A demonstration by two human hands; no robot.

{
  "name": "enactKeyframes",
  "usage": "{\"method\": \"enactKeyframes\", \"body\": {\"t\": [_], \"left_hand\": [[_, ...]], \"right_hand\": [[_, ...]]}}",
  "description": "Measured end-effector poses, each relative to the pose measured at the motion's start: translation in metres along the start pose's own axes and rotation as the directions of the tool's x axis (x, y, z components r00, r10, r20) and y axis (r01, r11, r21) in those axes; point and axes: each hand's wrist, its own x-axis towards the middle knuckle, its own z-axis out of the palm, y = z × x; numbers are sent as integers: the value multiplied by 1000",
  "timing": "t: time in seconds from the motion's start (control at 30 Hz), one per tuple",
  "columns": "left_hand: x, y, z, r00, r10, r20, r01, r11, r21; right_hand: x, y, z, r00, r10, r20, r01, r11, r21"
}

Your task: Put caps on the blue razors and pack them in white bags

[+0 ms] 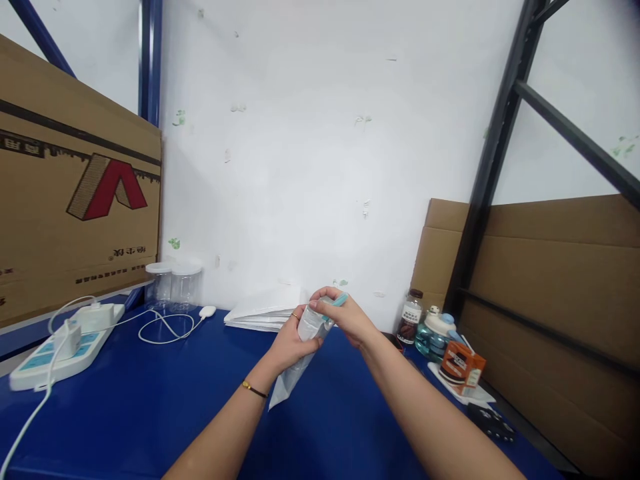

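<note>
A whitish, see-through plastic bag (290, 381) hangs slanted over the blue table, its lower corner pointing towards me. My left hand (293, 343) is closed around the bag's middle, thumb in front. At the bag's upper end, my right hand (345, 315) is closed with its fingertips pinched together. A slim teal stick-like item (341, 300) shows between those fingers, slanting up to the right. Its lower end is at the bag's top; whether it sits inside the bag I cannot tell. Behind my hands lies a stack of white sheets or flat bags (263, 310).
On the left of the blue table (165, 400) are a power strip (95, 347), a white cable with a puck (207, 311) and two clear lidded jars (186, 283). Along the right stand a brown bottle (410, 319), a teal bottle (434, 333) and an orange drink carton (461, 367).
</note>
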Motion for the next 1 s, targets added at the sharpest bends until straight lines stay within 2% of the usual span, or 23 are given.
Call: {"method": "enactKeyframes", "body": {"t": [0.17, 0.27, 0.33, 0.4, 0.47, 0.57, 0.63, 0.67, 0.73, 0.8, 0.83, 0.9, 0.93, 1.0], "left_hand": [[-5, 1, -4, 1000, 16, 27, -14, 996, -89], [-8, 0, -8, 998, 39, 40, -33, 990, -138], [-9, -3, -12, 997, 44, 64, -32, 982, -184], [-10, -6, -16, 991, 42, 125, -10, 970, -241], [-9, -7, -19, 974, 47, 222, 18, 960, -281], [-10, 1, -20, 951, 76, 299, -2, 971, -239], [-15, 12, -20, 960, 114, 257, -81, 988, -133], [-21, 18, -20, 966, 137, 219, -127, 990, -60], [-39, 28, -18, 974, 169, 152, -186, 977, 108], [-65, 33, -14, 977, 144, 159, -185, 939, 291], [-80, 33, -12, 982, 99, 162, -153, 916, 370], [-110, 31, -7, 986, -18, 167, -66, 872, 484], [-123, 30, -5, 978, -71, 194, -38, 860, 509], [-145, 25, 0, 943, -166, 288, -8, 854, 521]], "right_hand": [[1, -6, 2, 1000, 10, 12, -10, 1000, 10], [-2, -12, -9, 992, -120, 28, 121, 992, -46], [-6, -16, -23, 954, -242, 174, 263, 959, -108], [-10, -19, -37, 883, -264, 387, 367, 903, -222], [-12, -22, -47, 845, -227, 484, 431, 826, -364], [-20, -28, -51, 842, -210, 497, 484, 701, -523], [-35, -31, -46, 834, -249, 492, 536, 573, -619], [-46, -32, -42, 825, -279, 492, 563, 483, -671], [-76, -25, -30, 781, -312, 540, 621, 304, -722], [-109, -6, -13, 738, -326, 591, 655, 139, -742], [-124, 7, -3, 725, -339, 600, 659, 87, -747], [-149, 38, 15, 732, -339, 591, 647, 76, -758], [-158, 52, 22, 745, -344, 572, 638, 114, -762], [-170, 74, 32, 785, -281, 551, 615, 256, -746]]}}
